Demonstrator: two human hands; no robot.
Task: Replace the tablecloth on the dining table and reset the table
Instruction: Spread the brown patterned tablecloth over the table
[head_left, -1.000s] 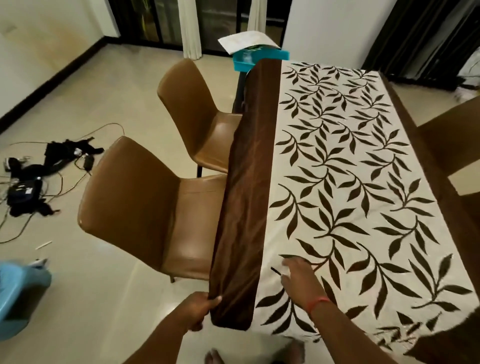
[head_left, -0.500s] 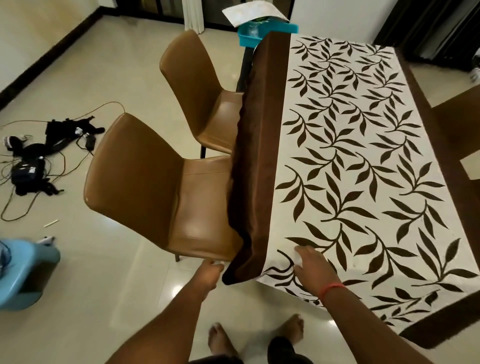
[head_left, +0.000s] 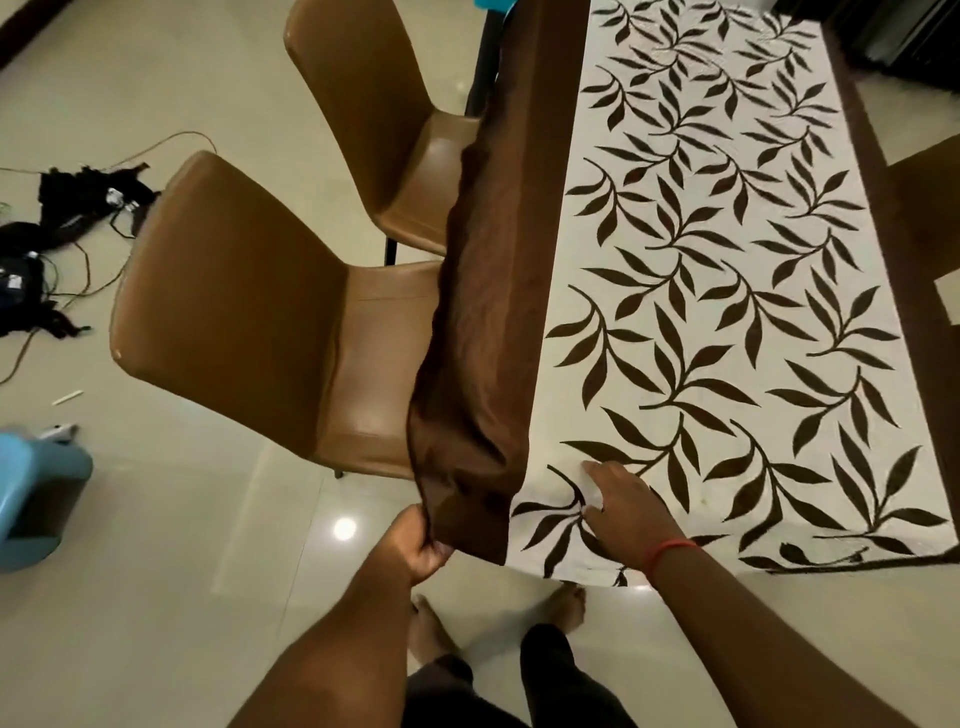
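Note:
A cream tablecloth (head_left: 727, 291) with dark brown leaf print covers the dining table. Its plain brown border (head_left: 493, 291) hangs over the left long side. My left hand (head_left: 418, 545) grips the lower corner of that brown border at the near left corner of the table. My right hand (head_left: 623, 509) rests flat on the printed cloth near the front edge, fingers spread. A red band circles the right wrist. The table surface itself is hidden under the cloth.
Two tan leather chairs (head_left: 249, 312) (head_left: 374, 119) stand at the table's left side, seats partly under the hanging border. Another chair (head_left: 930, 208) shows at the right edge. Black cables and gear (head_left: 57, 234) lie on the floor, with a blue stool (head_left: 36, 493) at far left.
The view has tilted down and closer. My left hand let the border go for a moment, then took hold of its lower corner again. My right hand stays pressed on the cloth.

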